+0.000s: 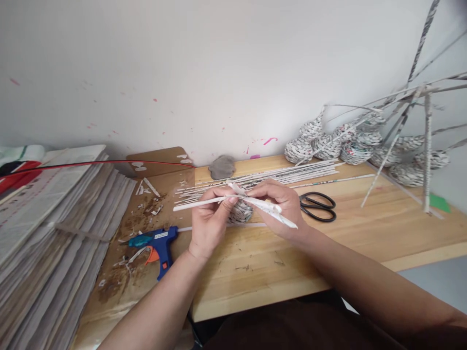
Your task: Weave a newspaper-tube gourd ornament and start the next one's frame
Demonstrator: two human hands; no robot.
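Both hands meet over the middle of the wooden table around a small woven paper ball (241, 213), partly covered by my fingers. My left hand (210, 221) is closed, its thumb pressing at the top of the ball where rolled paper strips cross. A white paper tube (199, 202) sticks out leftward past it. My right hand (279, 201) is closed too, fingers bent at the crossing of the strips. A flattened, torn paper end (272, 211) runs across in front of it. Exactly which strip each fingertip pinches is hidden.
Behind my hands lie several rolled paper tubes (310, 170). Black scissors (318, 206) rest right; a blue glue gun (164, 248) lies left on stained cardboard (109, 291). Stacked newspapers (80, 223) stand far left. Woven paper balls (312, 129) and a tube frame (426, 146) fill the right back.
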